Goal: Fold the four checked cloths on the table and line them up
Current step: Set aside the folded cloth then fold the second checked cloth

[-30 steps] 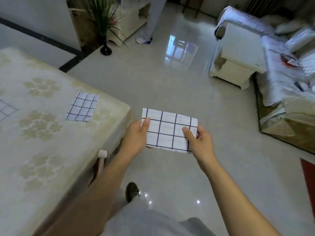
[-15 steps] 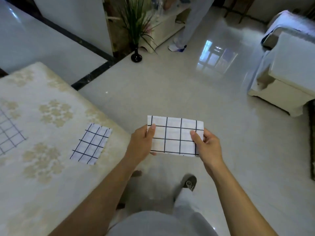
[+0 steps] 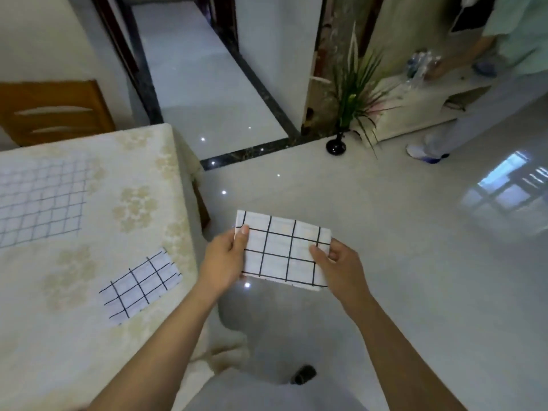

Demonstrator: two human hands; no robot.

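Your left hand and right hand pinch the folded cloth at 9 and 3 o'clock; it looks light and limp, so support both edges.

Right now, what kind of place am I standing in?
Most likely a home's living or dining area: a table under a floral tablecloth, a wooden chair behind it, a potted plant on glossy floor tiles.

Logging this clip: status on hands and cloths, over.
Both hands, left hand and right hand, gripping folded cloth over floor. One folded cloth on table, one unfolded cloth beyond. Nothing in the way.
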